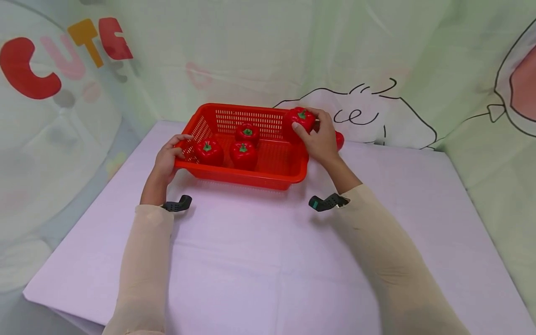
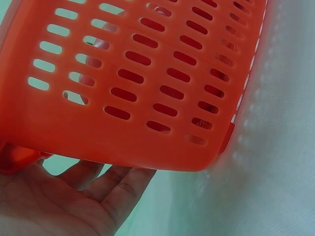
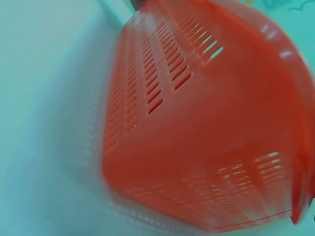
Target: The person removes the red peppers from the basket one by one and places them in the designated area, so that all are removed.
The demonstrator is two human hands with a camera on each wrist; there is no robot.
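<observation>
A red slotted plastic basket (image 1: 243, 176) stands on the table with three red bell peppers in its left half: one pepper (image 1: 209, 152) by the left end, another pepper (image 1: 244, 157) beside it, and a third pepper (image 1: 247, 134) behind. My left hand (image 1: 167, 156) grips the basket's left rim; in the left wrist view its fingers (image 2: 125, 191) reach over that rim. At the basket's right end, my right hand (image 1: 322, 139) holds another red bell pepper (image 1: 296, 123) between thumb and fingers. The right wrist view shows the basket's wall (image 3: 221, 113), not the hand.
Partly hidden behind my right hand, a red rounded object (image 1: 339, 140) lies outside the basket. A pale cloth covers the table (image 1: 234, 260). Printed curtains (image 1: 251, 51) hang close behind the basket and at both sides.
</observation>
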